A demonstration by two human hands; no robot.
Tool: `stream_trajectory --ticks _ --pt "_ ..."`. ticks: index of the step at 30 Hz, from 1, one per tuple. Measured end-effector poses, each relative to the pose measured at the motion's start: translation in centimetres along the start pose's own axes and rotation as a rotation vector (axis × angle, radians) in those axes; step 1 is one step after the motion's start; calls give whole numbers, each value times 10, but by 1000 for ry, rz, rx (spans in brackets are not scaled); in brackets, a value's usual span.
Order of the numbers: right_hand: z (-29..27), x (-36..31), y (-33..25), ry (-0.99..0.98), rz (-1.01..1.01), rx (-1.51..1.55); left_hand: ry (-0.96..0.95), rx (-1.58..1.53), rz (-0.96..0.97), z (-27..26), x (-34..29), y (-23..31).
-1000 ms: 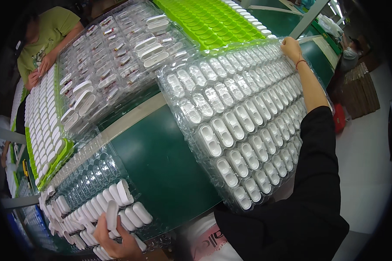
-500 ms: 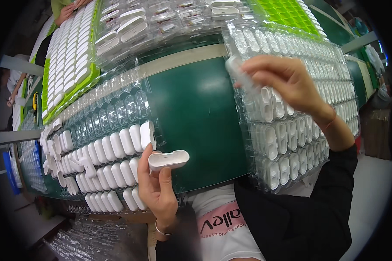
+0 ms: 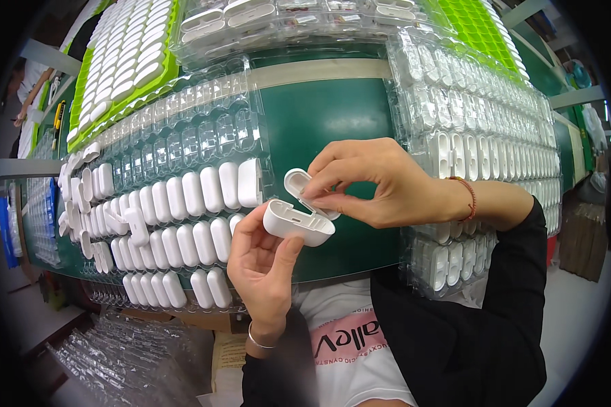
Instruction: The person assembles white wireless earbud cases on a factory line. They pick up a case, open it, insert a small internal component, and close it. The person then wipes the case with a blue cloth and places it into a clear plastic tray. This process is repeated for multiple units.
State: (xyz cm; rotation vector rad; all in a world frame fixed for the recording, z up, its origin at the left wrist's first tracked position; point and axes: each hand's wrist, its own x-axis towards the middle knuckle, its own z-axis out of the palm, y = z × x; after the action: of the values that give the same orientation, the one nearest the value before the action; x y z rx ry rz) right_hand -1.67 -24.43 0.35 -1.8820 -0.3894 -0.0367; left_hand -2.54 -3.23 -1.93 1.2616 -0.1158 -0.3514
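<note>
Over green table (image 3: pixel 326 115), your left hand (image 3: pixel 261 275) pinched the case (image 3: pixel 288 223), your right hand (image 3: pixel 380 182) the lid (image 3: pixel 297 182) slanting at its far side.

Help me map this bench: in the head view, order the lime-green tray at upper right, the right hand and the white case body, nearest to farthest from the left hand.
1. White case body: held in the left hand.
2. Right hand: close by, to its right.
3. Lime-green tray: farthest, at the view's upper right.

Green worktop, pale floor
We are looking across a green worktop (image 3: pixel 326 112), pale floor (image 3: pixel 577 325) showing at right.
</note>
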Motion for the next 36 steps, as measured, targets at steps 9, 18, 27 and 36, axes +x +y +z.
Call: stream_trajectory --ticks 9,18,27,36 --pt "-1 -1 -5 -64 147 88 1 33 125 2 0 1" --pt "1 -2 3 -79 185 225 -5 19 124 0 -4 1" --pt "2 -3 4 -38 120 224 -34 44 87 -2 -4 2" --pt "2 -3 5 -21 103 202 -45 31 37 -3 -1 3"
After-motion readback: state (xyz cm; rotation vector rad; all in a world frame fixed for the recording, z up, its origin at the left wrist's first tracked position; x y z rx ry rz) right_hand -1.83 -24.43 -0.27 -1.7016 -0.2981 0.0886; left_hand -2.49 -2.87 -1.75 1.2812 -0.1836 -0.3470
